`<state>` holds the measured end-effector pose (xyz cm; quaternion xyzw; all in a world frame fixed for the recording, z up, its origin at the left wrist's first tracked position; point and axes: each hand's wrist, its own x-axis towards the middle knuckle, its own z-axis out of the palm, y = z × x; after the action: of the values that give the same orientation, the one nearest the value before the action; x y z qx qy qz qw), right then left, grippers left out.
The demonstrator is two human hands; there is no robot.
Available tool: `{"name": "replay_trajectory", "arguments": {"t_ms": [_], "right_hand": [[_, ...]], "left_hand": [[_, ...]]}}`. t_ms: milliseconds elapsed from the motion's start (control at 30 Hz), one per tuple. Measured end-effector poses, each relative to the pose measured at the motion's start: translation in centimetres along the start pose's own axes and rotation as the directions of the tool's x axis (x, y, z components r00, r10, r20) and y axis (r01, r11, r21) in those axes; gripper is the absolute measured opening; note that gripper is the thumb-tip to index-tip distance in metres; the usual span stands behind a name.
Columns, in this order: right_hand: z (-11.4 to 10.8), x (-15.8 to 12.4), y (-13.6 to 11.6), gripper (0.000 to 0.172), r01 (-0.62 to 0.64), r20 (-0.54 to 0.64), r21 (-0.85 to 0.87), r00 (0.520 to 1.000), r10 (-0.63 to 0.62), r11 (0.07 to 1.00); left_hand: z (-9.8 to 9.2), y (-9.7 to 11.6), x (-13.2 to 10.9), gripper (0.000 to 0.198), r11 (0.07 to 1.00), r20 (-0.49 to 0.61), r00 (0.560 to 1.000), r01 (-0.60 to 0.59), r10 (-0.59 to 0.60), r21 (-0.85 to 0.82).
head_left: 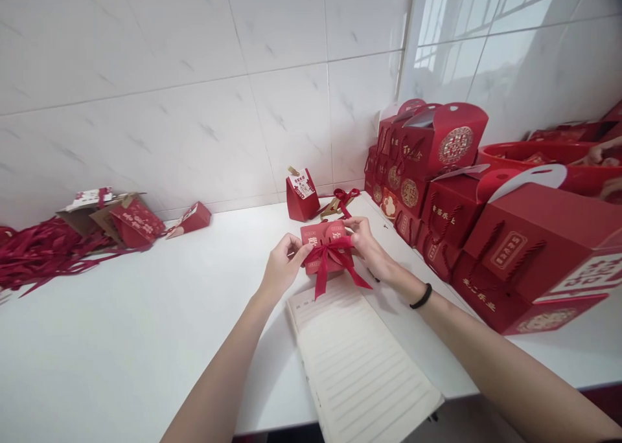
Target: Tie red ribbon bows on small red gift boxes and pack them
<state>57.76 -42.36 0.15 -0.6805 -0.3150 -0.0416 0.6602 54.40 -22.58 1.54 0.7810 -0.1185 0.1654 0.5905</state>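
A small red gift box [332, 230] with printed gold patterns lies over the top end of an open lined notebook [362, 365]. Across its front runs a red ribbon [326, 251] tied in a bow, both tails hanging over the lower edge. My left hand [282, 263] is closed at the box's left side, thumb and finger pinching the left loop of the bow. On the right, my right hand [368, 243] closes around the other loop, its fingers along the box's upper right edge. Some fingertips are hidden behind the box.
Stacked red gift boxes with rope handles [447, 197] line the right side. Behind them sits a red basin [525, 151], with another person's hand [607, 153] there. A small red box [302, 195] stands near the wall. Loose ribbons [43, 252] and several small boxes [138, 223] lie left.
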Motion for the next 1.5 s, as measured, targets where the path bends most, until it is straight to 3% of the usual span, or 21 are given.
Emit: {"name": "replay_trajectory", "arguments": {"t_ms": [67, 233, 333, 567, 833, 1100, 1233, 1367, 1500], "right_hand": [[0.4, 0.3, 0.1, 0.04, -0.04, -0.092, 0.078, 0.995, 0.047, 0.996], [1.0, 0.7, 0.2, 0.036, 0.027, -0.136, -0.082, 0.99, -0.038, 0.996], [1.0, 0.6, 0.2, 0.038, 0.017, -0.142, -0.133, 0.989, -0.036, 0.991], [1.0, 0.3, -0.1, 0.039, 0.017, -0.103, -0.156, 0.994, -0.033, 0.988], [0.6, 0.6, 0.7, 0.037, -0.002, -0.198, -0.162, 0.98, -0.03, 0.987], [0.8, 0.8, 0.6, 0.042, 0.005, -0.169, 0.053, 0.986, 0.004, 0.999], [0.6, 0.8, 0.4, 0.04, -0.04, -0.197, 0.234, 0.977, 0.087, 0.971], [0.6, 0.7, 0.5, 0.038, -0.113, -0.131, 0.419, 0.974, 0.183, 0.901], [0.8, 0.7, 0.2, 0.04, -0.158, -0.122, 0.471, 0.963, 0.241, 0.868]], "left_hand": [[-0.1, 0.0, 0.0, 0.031, 1.0, -0.004, 1.0, 0.008, -0.008, 0.023], [-0.3, -0.1, -0.1, 0.043, 0.985, -0.054, 0.992, 0.119, -0.113, 0.124], [-0.3, -0.2, -0.1, 0.047, 0.982, -0.053, 0.986, 0.162, -0.157, 0.099], [0.1, -0.4, -0.2, 0.048, 0.994, -0.052, 0.995, 0.089, -0.086, 0.062], [0.6, -0.3, -0.3, 0.036, 0.993, 0.019, 0.998, 0.067, -0.065, -0.097], [0.5, 0.2, -0.1, 0.044, 0.892, 0.047, 0.976, 0.214, -0.213, -0.397], [0.8, 0.1, -0.1, 0.043, 0.883, 0.048, 0.974, 0.219, -0.219, -0.414], [0.9, -0.1, -0.1, 0.04, 0.89, 0.042, 0.977, 0.206, -0.207, -0.406], [1.0, -0.2, -0.1, 0.045, 0.91, 0.013, 0.976, 0.208, -0.218, -0.36]]}}
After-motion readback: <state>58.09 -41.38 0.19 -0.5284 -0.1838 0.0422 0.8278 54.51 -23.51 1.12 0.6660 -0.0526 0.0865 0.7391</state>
